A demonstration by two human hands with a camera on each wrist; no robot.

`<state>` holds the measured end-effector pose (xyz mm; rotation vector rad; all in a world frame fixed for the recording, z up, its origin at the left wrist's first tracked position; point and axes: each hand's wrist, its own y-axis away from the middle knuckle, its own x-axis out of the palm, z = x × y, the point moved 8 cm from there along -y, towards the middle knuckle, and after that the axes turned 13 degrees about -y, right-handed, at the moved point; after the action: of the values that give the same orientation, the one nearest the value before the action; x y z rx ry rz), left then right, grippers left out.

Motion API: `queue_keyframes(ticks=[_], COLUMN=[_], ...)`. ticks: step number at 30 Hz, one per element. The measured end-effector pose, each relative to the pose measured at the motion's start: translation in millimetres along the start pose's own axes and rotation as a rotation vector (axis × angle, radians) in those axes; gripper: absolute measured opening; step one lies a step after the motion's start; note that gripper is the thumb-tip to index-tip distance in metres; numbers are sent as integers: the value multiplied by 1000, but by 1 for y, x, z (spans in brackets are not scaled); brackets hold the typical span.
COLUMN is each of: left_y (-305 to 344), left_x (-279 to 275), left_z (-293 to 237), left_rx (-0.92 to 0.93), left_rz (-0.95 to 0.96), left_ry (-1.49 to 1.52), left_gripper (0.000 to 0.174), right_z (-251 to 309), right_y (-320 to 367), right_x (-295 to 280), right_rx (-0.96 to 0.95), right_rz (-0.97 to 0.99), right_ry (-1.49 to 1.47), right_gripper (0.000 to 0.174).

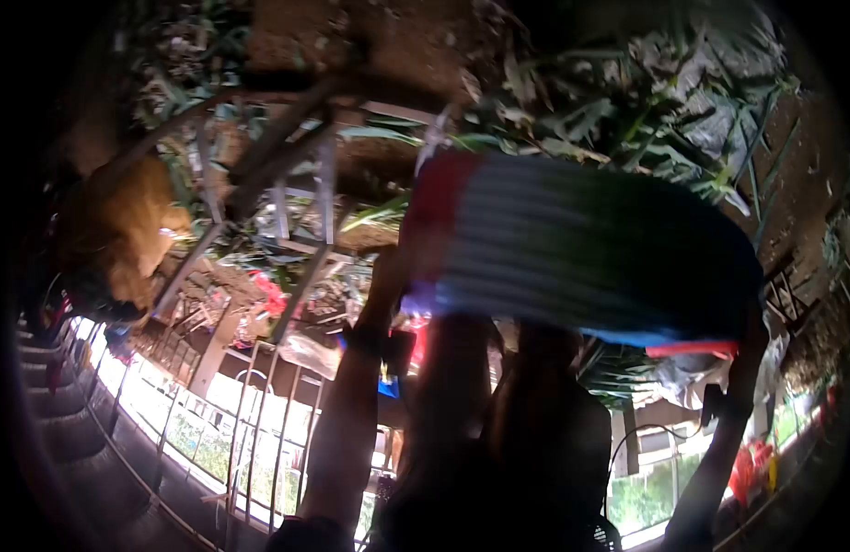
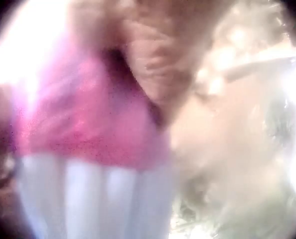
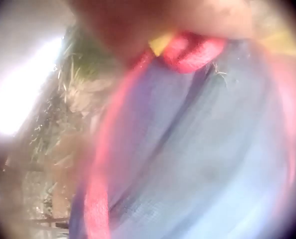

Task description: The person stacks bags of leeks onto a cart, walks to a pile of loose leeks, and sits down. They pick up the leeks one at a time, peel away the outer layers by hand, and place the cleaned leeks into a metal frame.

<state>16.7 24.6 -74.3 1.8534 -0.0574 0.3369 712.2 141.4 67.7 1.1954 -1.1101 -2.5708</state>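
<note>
A long rounded striped cloth bundle (image 1: 554,244), with red, ribbed pale grey, green and dark blue bands, lies crosswise between my two hands. At its red end my left hand (image 1: 385,276) grips the cloth. In the left wrist view, the fingers (image 2: 160,59) curl over the pink-red band (image 2: 93,124) above white ribs. My right hand (image 1: 752,324), dark in the head view, holds the blue end. Close up, that end shows grey-blue cloth (image 3: 188,139) with red edging (image 3: 97,204), and the right hand (image 3: 163,20) is on its top edge beside a yellow scrap.
A wooden frame (image 1: 323,184) stands at left over dirt ground strewn with green leaves (image 1: 590,120). A yellow-brown cloth heap (image 1: 135,235) sits farther left. Along the lower left runs a barred railing (image 1: 259,423). Clear plastic (image 1: 719,110) lies at upper right.
</note>
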Motion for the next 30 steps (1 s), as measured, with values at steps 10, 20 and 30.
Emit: queue_keyframes(ticks=[10, 20, 30], left_y=[439, 679, 561], left_x=[-97, -40, -47], left_z=[-102, -143, -207], left_rx=[-341, -107, -59], left_rz=[-744, -1103, -815], left_ry=[-333, -241, -151], left_gripper=[48, 58, 53], right_z=[192, 391, 540], right_y=[187, 237, 179], right_x=[-24, -112, -163], right_rx=[92, -680, -253], right_rz=[142, 287, 30], right_ry=[-124, -133, -405], right_gripper=[47, 78, 45])
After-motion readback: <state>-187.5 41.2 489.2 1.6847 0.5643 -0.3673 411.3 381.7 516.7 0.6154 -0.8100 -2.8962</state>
